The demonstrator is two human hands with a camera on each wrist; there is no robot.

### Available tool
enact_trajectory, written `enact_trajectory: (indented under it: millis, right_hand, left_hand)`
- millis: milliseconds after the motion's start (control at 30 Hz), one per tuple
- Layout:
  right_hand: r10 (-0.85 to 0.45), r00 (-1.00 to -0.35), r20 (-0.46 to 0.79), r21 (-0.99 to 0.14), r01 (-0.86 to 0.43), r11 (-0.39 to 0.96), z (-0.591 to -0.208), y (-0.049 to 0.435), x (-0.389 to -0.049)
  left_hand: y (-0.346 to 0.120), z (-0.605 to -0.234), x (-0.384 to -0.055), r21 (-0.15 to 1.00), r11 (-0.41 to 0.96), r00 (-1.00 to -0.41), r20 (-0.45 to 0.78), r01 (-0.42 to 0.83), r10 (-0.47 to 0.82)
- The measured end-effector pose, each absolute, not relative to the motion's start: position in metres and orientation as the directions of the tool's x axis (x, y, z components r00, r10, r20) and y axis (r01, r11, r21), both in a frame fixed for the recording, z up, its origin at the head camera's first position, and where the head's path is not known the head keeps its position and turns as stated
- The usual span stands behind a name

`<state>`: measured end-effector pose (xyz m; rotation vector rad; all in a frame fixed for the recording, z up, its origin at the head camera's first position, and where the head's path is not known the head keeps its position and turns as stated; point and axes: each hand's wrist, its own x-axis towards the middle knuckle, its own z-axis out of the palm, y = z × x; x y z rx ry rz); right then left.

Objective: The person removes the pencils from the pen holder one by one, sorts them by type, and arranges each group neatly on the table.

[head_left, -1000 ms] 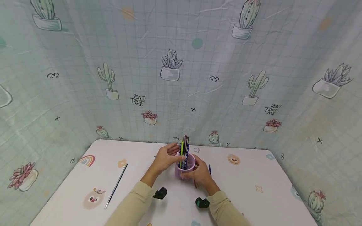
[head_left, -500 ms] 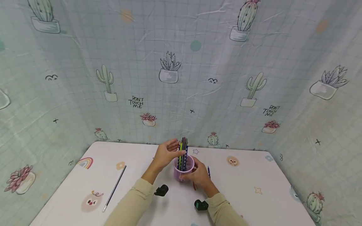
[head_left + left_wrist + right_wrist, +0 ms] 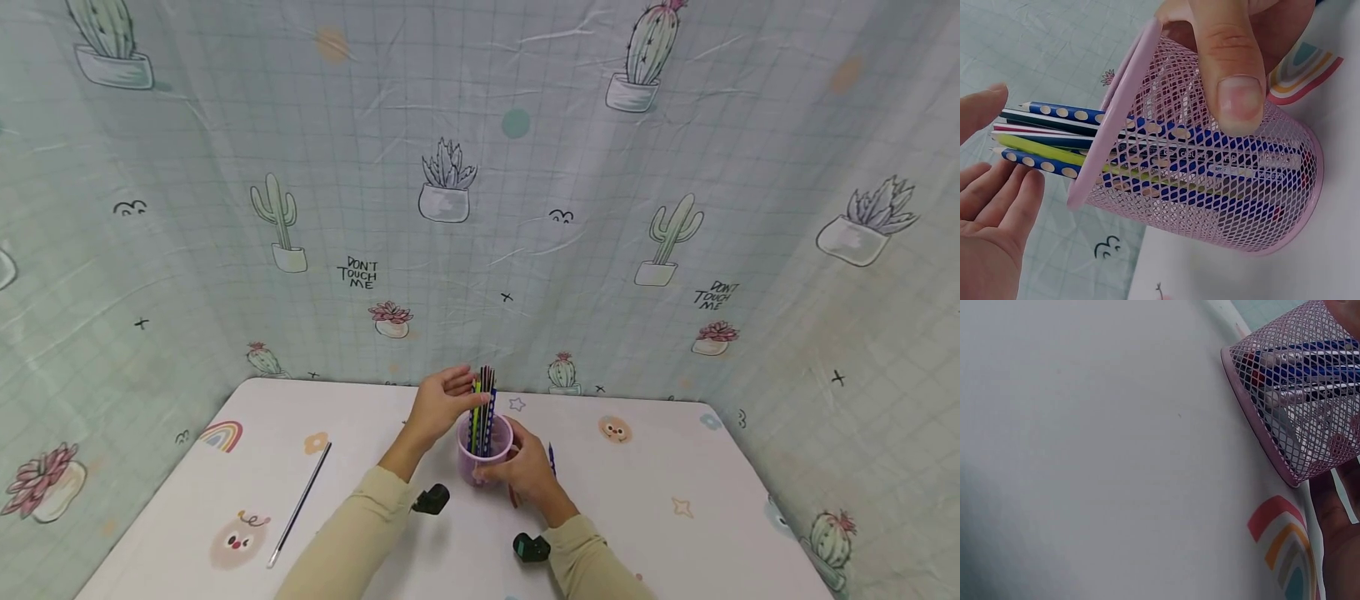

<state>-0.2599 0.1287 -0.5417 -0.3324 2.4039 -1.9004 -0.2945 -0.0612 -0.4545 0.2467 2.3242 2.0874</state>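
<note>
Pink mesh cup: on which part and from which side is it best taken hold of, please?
Take the pink mesh cup by its round wall, below the rim, probably from the right, where the right grip holds it; at the left, the left grip and pencils crowd the opening.

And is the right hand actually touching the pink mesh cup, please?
Touching: the left wrist view shows the right hand resting its thumb against the mesh cup.

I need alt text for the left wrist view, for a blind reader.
A pink cylindrical wire-mesh cup of blue, dark and yellow-green pencils appears sideways, held in the right hand's grip. The left hand is near their tips.
</note>
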Motion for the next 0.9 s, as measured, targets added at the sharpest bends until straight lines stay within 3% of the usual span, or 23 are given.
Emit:
enact_trajectory:
  millis: [333, 900]
  right_hand:
    - [-0.212, -0.973, 0.094, -0.968, -0.139, 0.210, -0.544, 0.128, -0.259]
    - [-0.213, -0.971, 0.111, -0.972, -0.151, 0.181, -0.544, 0.129, -0.259]
  left_hand:
    - [-0.052, -0.454, -0.303, 0.978, 0.188, -0.994, 0.081, 0.095, 0.077]
    - [-0.042, -0.441, -0.300, 0.970, 0.182, -0.986, 0.167, 0.160, -0.027]
